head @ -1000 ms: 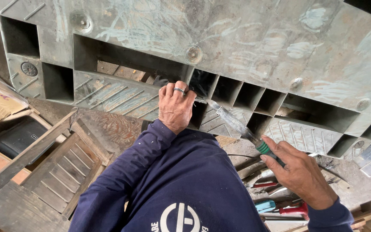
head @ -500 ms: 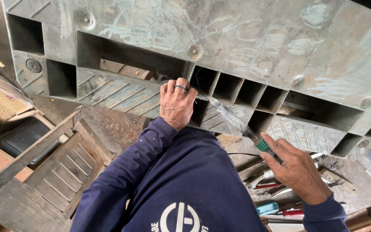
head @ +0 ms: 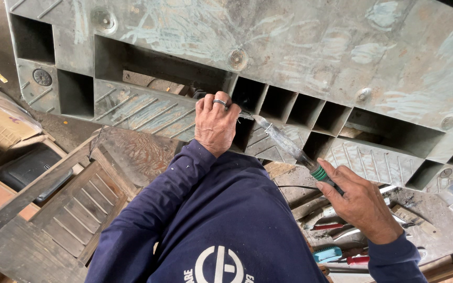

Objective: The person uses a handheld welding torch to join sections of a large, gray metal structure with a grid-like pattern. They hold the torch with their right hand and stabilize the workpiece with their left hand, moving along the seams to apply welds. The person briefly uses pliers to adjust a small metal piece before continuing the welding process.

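Gripping the edge of a rib in the grey moulded panel [head: 310, 47], the left hand [head: 215, 123] has its fingers curled over the opening of a recessed cell; a ring sits on one finger. The fingers are bent and pressed together, not spread. The right hand [head: 360, 202] is wrapped around the green collar and handle of a screwdriver [head: 284, 142], thumb laid along the top. The screwdriver's clear shaft section slants up and to the left, its tip meeting the panel just beside the left hand's fingers, at the mouth of a square cell. Below the right hand, assorted hand tools [head: 336, 254] with red and blue handles lie on the work surface. A dark ribbed wooden frame [head: 74, 209] lies to the lower left.

Compared with half a second earlier, both hands and the screwdriver hold nearly the same positions; the tip remains at the same cell.
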